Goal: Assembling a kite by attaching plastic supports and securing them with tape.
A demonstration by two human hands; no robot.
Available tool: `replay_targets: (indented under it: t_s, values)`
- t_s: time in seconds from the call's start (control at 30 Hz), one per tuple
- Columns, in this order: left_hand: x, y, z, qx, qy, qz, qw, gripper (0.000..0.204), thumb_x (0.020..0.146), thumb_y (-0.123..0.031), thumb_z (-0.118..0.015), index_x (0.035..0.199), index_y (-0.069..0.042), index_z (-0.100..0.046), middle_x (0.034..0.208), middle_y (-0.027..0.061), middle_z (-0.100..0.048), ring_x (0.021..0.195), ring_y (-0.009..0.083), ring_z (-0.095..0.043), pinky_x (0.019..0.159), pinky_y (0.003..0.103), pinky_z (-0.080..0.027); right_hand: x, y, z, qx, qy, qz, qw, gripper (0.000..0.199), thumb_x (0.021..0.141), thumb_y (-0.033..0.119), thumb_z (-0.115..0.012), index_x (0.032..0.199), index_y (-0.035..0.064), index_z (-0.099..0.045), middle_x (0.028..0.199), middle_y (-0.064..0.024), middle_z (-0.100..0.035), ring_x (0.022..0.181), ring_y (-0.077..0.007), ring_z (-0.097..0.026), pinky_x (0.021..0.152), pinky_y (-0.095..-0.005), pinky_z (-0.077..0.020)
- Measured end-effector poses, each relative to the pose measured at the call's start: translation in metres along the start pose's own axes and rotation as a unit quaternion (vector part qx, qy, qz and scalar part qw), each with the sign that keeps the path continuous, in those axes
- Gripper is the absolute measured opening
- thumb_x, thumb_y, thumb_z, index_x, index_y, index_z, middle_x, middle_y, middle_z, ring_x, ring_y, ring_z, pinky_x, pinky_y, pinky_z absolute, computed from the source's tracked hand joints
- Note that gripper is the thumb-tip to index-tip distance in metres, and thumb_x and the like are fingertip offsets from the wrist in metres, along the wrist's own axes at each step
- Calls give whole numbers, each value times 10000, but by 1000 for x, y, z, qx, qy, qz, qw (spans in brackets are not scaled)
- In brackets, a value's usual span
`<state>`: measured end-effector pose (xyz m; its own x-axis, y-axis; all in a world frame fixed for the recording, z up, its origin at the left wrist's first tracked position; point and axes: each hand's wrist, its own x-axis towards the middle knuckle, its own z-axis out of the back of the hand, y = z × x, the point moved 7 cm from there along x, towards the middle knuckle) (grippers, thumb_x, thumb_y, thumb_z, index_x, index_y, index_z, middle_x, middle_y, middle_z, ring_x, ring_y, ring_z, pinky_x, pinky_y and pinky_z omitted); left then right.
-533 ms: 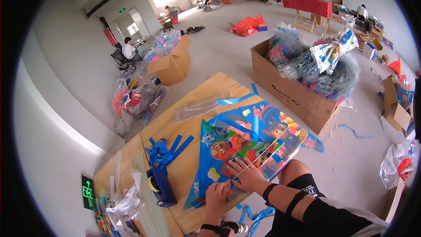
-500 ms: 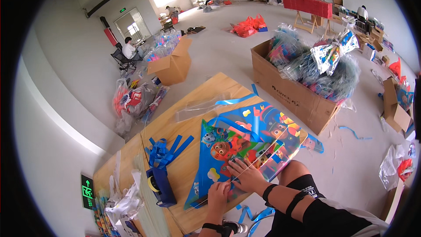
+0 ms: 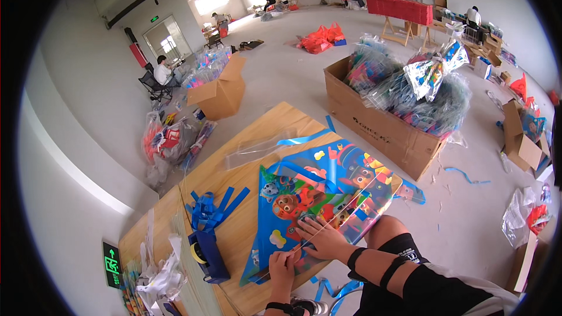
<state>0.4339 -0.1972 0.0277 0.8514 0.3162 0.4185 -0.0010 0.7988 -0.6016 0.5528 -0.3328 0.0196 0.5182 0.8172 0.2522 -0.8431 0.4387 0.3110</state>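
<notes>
Pale wood made up the broad worktop (image 3: pixel 280 118), its corner pointing away from the person. Beyond it, on the floor, stood the long brown cardboard box (image 3: pixel 374 130), heaped with clear plastic packs. Next in size came the blue, cartoon-printed, roughly triangular plastic sheet (image 3: pixel 290 210), spread across the near right part of the worktop, directly beneath both hands. Left of it sat the dark blue tape dispenser (image 3: pixel 211 257), with the tangled bunch of shiny blue ribbon (image 3: pixel 206 212) just behind.

The right hand (image 3: pixel 321 240) lay flat, its grip released and fingers spread over the sheet. The left hand (image 3: pixel 282 266) was curled near the sheet's lower edge, its grip pinched on the lower end of the thin, pale, straight rod (image 3: pixel 352 200); whether it also caught the sheet, I could not tell.

That rod's long axis ran from the left fingertips up and to the right, across the sheet, and appeared to pass over the right hand's fingers. The left hand was nearer its lower end; the right lay alongside its length.
</notes>
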Motion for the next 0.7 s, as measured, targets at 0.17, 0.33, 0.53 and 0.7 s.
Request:
replay_targets:
  t_s: [0.17, 0.33, 0.53, 0.7]
  values:
    - [-1, 2, 4, -36, -12, 18, 999, 28, 909, -55, -720, 918, -46, -694, 910, 124, -664, 862, 342, -635, 767, 429, -503, -14, -16, 5, 157, 3, 75, 985, 409, 972, 261, -644, 1347, 101, -674, 1488, -134, -590, 1400, -311, -529, 1199, -466, -394]
    - [-3, 4, 3, -25, -11, -7, 1000, 52, 915, -59, -735, 964, -67, -721, 940, 112, -665, 890, 340, -625, 775, 433, -502, -35, -57, 71, 206, -145, -110, 961, 177, 869, 66, -706, 1033, 105, -757, 1149, -41, -704, 1070, -280, -658, 911, -424, -549]
    - [-4, 2, 3, 7, -18, -18, 1000, 62, 912, -61, -736, 969, -84, -726, 946, 99, -635, 900, 328, -596, 794, 428, -502, -41, -73, 63, 75, -143, -23, 987, 248, 860, 76, -715, 1102, 110, -757, 1208, -54, -702, 1155, -285, -649, 1045, -430, -517]
    - [-6, -1, 0, 12, -17, -18, 1000, 46, 918, -66, -732, 956, -89, -725, 937, 91, -620, 906, 324, -585, 798, 426, -500, -55, -71, 49, -20, -87, -15, 996, 396, 927, 177, -684, 1314, 94, -680, 1437, -79, -631, 1374, -297, -559, 1210, -447, -402]
